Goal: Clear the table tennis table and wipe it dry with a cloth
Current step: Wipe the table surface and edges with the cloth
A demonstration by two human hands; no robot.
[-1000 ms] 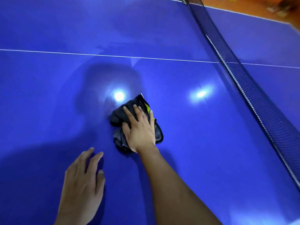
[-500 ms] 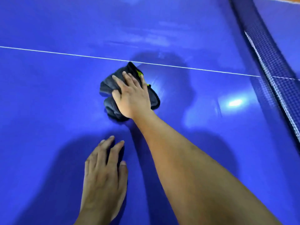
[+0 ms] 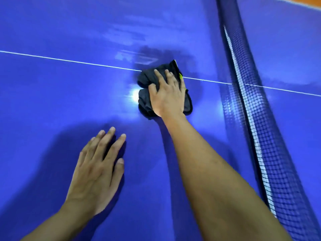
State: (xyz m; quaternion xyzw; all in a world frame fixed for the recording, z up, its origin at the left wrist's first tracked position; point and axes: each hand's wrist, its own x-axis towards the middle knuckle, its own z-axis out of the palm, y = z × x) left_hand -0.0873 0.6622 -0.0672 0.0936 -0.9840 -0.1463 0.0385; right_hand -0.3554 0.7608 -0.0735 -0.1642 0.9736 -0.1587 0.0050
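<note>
Crumpled dark grey cloth (image 3: 145, 103), lime trim, right hand (image 3: 168, 97) pressing flat, left hand (image 3: 97, 168) spread

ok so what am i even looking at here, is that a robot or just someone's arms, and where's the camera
No robot here: these are a person's two bare arms. All the pictures come from one wide-angle camera worn on the person's head, looking forward and down, so the arms reach in from the bottom edge. The surface is a blue table tennis table, with a white line across it and the net on the right. The right hand presses flat on a dark crumpled cloth, which lies over the white line. The left hand is spread open on or just above the table, nearer the person, and holds nothing.
</note>
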